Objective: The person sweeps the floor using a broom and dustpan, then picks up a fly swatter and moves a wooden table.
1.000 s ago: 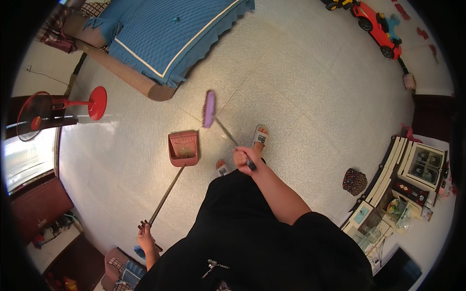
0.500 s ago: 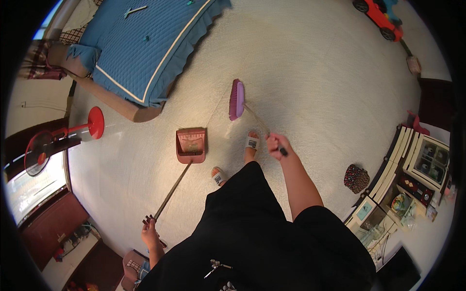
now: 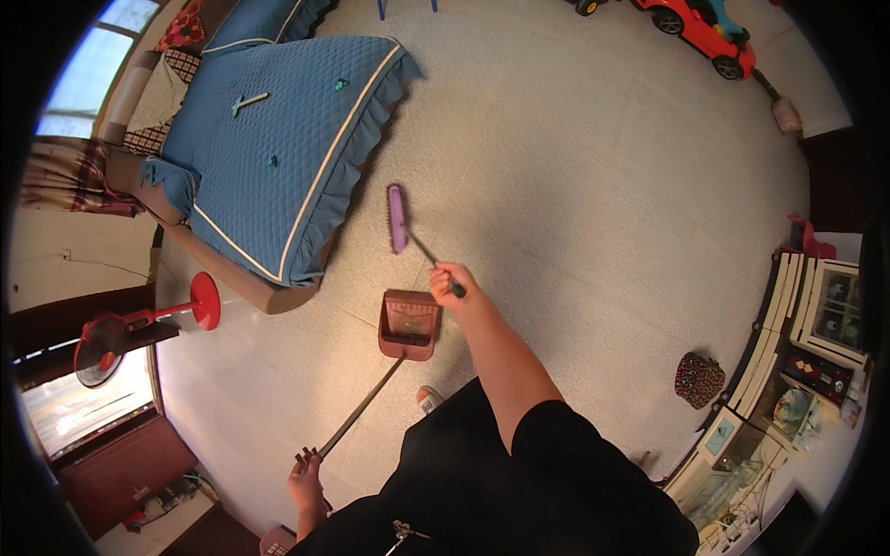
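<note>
Right hand [image 3: 450, 283] closed round the dark end of the broom handle. Left hand [image 3: 306, 484] wrapped about the top of the dustpan's long handle; exact finger hold too small to tell.

Broom [image 3: 397, 219]: purple head beyond the dustpan and slightly left of it, the two apart. Head's long axis runs near to far; bristles face left, toward the bed. Handle slants from head to near right. Floor contact unclear.

Dustpan [image 3: 409, 324]: on the floor, left of the right forearm. Handle runs near left; mouth appears to face far.

Judged sweeping, partway: both tools in use, broom head clear of the pan's mouth. Contents of pan indistinct, so amount gathered and floor [image 3: 575, 241] left to cover can't be told.

Farther out: sandalled foot [image 3: 428, 398] just near the pan; blue-covered bed [image 3: 278, 139] far left; red fan [image 3: 205, 301] left; red toy car [image 3: 695, 35] far right.
</note>
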`<state>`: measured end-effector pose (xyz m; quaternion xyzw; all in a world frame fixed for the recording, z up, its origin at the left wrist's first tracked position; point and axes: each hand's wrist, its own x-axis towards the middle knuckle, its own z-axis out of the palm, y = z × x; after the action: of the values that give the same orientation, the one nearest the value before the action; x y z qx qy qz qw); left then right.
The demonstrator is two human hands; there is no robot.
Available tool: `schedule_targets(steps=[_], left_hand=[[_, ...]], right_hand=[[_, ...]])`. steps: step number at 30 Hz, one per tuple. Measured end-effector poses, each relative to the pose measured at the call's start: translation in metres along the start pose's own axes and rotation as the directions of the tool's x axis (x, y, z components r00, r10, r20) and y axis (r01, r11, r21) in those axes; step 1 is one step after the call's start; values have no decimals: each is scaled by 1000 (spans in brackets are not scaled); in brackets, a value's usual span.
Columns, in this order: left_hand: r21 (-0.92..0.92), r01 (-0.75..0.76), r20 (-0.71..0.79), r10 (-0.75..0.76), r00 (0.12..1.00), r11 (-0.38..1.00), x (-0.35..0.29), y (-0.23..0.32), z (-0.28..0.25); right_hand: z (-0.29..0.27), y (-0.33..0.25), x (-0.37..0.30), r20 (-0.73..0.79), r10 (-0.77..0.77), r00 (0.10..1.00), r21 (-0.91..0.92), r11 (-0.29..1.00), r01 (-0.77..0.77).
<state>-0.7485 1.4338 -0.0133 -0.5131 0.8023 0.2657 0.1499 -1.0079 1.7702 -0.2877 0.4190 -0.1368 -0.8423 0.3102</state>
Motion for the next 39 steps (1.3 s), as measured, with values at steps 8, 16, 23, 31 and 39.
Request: schedule_targets(steps=[8, 16, 23, 31, 39], left_hand=[[-244, -261, 104, 292, 951, 934, 16, 19, 26], [58, -437, 152, 425, 892, 898, 22, 85, 53], [209, -556, 230, 512, 827, 804, 28, 138, 71], [333, -689, 368, 584, 724, 644, 30, 177, 101], [289, -732, 369, 634, 680, 617, 44, 177, 103]], right_hand=[[-80, -67, -116, -169, -298, 939, 240, 912, 332], [-97, -40, -260, -15, -273, 962, -284, 924, 258], [-60, -87, -255, -132, -844, 521, -973, 9, -232], [-98, -79, -155, -208, -311, 928, 173, -945, -278], [-147, 39, -223, -451, -373, 811, -891, 132, -435]])
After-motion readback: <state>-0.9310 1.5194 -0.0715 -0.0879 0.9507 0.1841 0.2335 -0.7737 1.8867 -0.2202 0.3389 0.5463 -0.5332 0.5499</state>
